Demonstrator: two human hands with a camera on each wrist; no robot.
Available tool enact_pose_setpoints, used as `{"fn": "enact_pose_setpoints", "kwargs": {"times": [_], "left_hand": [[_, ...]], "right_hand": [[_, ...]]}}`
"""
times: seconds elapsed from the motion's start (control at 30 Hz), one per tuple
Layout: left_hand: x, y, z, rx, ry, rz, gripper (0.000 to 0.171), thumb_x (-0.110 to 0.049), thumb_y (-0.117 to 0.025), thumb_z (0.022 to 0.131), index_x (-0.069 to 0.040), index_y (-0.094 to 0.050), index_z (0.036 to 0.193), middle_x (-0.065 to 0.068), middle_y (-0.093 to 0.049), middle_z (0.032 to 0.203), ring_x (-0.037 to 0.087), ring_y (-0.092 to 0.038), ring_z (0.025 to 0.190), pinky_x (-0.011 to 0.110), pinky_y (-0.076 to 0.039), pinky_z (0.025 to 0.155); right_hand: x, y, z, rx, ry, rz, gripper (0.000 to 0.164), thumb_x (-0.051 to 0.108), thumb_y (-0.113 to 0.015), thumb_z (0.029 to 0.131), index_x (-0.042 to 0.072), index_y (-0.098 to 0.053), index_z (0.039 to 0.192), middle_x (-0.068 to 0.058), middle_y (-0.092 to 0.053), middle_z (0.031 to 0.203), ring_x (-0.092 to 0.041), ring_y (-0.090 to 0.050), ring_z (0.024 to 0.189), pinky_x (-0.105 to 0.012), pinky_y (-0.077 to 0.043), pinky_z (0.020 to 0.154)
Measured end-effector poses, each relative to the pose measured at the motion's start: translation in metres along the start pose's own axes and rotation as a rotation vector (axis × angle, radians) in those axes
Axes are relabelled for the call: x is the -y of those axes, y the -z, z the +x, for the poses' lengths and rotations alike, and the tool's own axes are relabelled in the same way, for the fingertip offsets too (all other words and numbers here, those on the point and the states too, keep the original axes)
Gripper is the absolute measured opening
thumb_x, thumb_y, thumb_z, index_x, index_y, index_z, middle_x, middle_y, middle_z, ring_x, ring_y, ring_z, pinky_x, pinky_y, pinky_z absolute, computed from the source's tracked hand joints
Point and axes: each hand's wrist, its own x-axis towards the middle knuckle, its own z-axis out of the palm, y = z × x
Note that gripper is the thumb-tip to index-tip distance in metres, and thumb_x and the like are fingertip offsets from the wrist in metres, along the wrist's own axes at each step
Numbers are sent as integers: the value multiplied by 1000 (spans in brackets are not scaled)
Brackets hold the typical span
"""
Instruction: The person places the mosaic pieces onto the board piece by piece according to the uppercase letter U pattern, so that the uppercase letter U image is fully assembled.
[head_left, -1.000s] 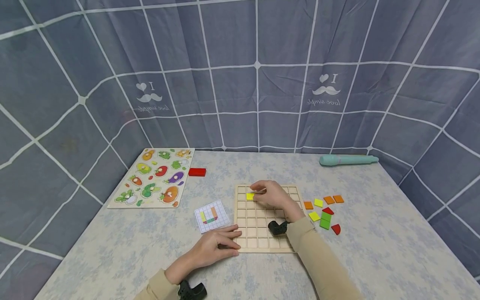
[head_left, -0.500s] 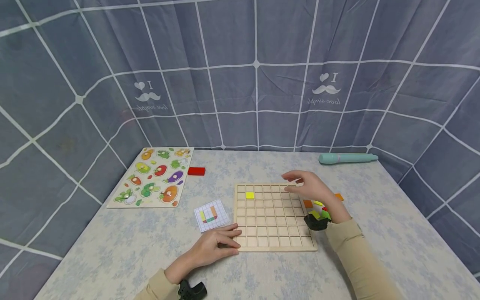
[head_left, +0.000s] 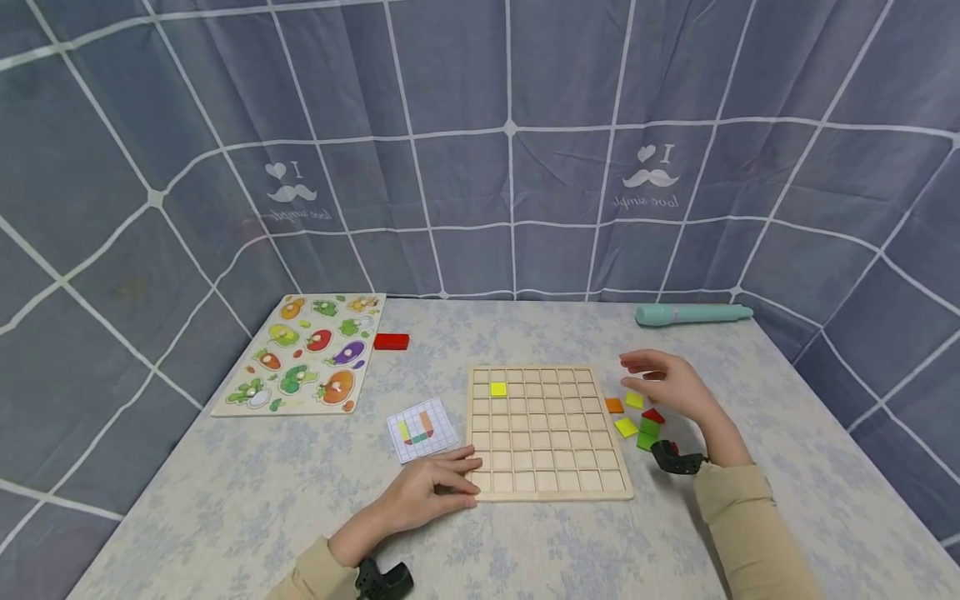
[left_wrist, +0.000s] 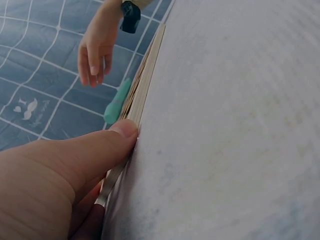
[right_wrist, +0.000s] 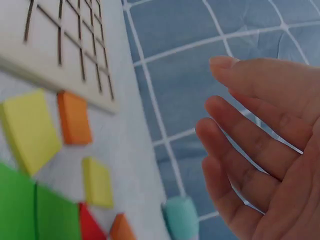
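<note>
table (head_left: 225, 500) (floral cloth) | grid board (head_left: 547, 433) | loose tiles (head_left: 633, 417) | veggie puzzle (head_left: 307, 354)

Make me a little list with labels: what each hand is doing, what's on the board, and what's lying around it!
left hand: rests flat on the near left corner of the wooden grid board, thumb against its edge
right hand: open, holds nothing, hovers over the loose tiles
on the board: one yellow tile, near the far left corner
loose tiles: yellow, orange, green, red, right of the board
pattern card: left of the board
also on the table: vegetable puzzle, red block, teal pen
</note>
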Motion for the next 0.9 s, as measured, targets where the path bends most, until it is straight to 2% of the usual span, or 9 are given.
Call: {"fn": "enact_pose_setpoints", "kwargs": {"times": [0.17, 0.33, 0.57, 0.9], "left_hand": [[0, 0, 0, -5, -1, 3, 20, -27, -70, 85, -15, -76, 98, 5, -59, 126, 24, -45, 127, 36, -42, 102], [0, 0, 0, -6, -13, 11, 20, -28, -70, 85, -15, -76, 98, 5, -60, 126, 24, -46, 127, 35, -42, 102], [1, 0, -1, -10, -18, 28, 20, -29, -69, 85, -15, -76, 98, 5, -60, 126, 24, -46, 126, 36, -43, 101], [0, 0, -1, 3, 3, -3, 20, -28, -70, 85, -14, -76, 98, 5, -59, 126, 23, -45, 127, 36, -41, 103]], "right_hand": [[-17, 1, -1, 11, -64, 5, 47, 24, -68, 88, -4, -57, 124, -22, -60, 117, -35, -57, 104, -47, -53, 80], [-34, 1, -4, 60, -126, 49, 48, 22, -70, 86, -6, -56, 123, -22, -61, 115, -33, -59, 101, -40, -53, 81], [-51, -4, -4, 73, -154, 67, 45, 18, -72, 84, -7, -58, 119, -20, -64, 109, -28, -60, 95, -29, -53, 77], [-62, -8, -6, 49, -163, 39, 45, 19, -74, 82, -5, -60, 118, -19, -64, 109, -21, -60, 88, -29, -52, 73]]}}
